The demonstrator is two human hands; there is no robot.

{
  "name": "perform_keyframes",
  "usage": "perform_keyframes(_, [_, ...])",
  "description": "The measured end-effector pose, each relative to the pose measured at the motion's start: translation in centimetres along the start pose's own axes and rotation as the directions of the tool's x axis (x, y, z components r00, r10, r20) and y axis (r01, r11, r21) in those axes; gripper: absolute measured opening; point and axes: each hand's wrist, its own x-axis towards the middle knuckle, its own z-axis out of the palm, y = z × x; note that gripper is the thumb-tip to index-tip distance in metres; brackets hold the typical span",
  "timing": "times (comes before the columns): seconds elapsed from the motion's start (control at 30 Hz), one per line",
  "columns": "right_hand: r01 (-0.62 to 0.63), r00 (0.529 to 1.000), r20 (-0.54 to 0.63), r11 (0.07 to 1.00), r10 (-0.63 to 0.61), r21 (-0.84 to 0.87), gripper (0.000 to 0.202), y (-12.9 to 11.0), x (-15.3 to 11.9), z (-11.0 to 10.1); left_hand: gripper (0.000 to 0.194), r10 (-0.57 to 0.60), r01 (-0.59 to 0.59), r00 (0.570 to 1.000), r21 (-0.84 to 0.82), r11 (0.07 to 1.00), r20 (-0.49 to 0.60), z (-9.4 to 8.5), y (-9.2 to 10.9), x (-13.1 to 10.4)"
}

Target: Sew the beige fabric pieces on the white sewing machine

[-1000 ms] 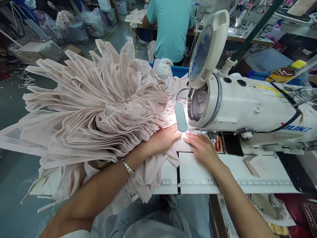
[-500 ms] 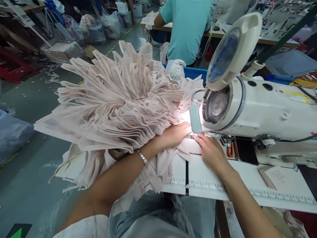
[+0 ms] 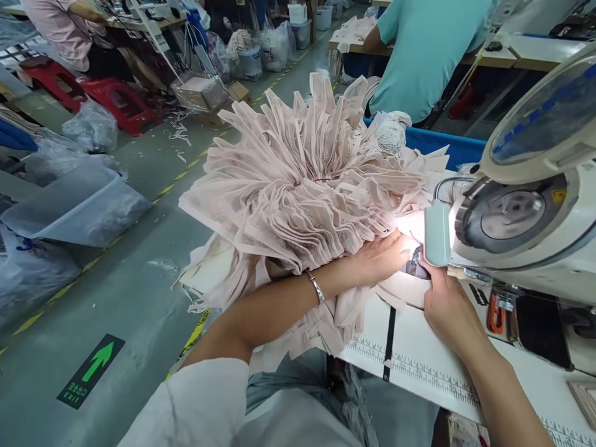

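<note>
My left hand (image 3: 384, 256) lies with its fingers stretched out on pale pink-beige fabric (image 3: 405, 289), just left of the sewing machine's presser foot (image 3: 414, 264). To the right of the foot, my right hand (image 3: 449, 301) has its fingers closed at the fabric's edge; the lamp partly covers the fingertips. A big bundle of sheer, lace-trimmed fabric pieces (image 3: 288, 205), with a red tie in its middle, is heaped over my left forearm's far side. The white sewing machine (image 3: 526, 230) stands at the right, and its small work lamp (image 3: 436, 233) lights the sewing spot.
A ruler strip (image 3: 419, 375) runs along the front of the white table. Orange-handled snips (image 3: 496, 315) lie beside a black tray (image 3: 542, 329). A blue bin (image 3: 447, 146) stands behind the bundle, near a co-worker in teal (image 3: 423, 62). Plastic tubs (image 3: 74, 198) stand on the left floor.
My view has swung left, so the bundle and machine sit further right in it. The presser foot now shows between my hands, and my right hand sits a little further from my left.
</note>
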Motion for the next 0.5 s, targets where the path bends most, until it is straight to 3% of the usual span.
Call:
perform_keyframes(0.1, [0.019, 1.0, 0.006, 0.997, -0.019, -0.073, 0.055, -0.2, 0.7, -0.2, 0.029, 0.213, -0.209, 0.977, 0.171, 0.963, 0.0, 0.1, 0.5, -0.6])
perform_keyframes(0.17, [0.019, 0.999, -0.031, 0.993, -0.023, -0.117, 0.049, -0.2, 0.9, -0.2, 0.032, 0.29, -0.286, 0.957, 0.269, 0.92, 0.025, 0.3, 0.8, -0.9])
perform_keyframes(0.33, [-0.022, 0.996, -0.086, 0.983, 0.007, -0.181, 0.033, -0.5, 0.7, -0.4, 0.029, 0.214, -0.183, 0.974, 0.305, 0.935, -0.073, 1.7, 0.8, -0.9])
perform_keyframes(0.5, [0.066, 0.993, -0.078, 0.968, -0.087, -0.244, 0.034, -1.6, 0.3, -1.2, 0.029, 0.116, -0.113, 0.993, 0.156, 0.981, -0.013, 2.3, 0.2, -0.3])
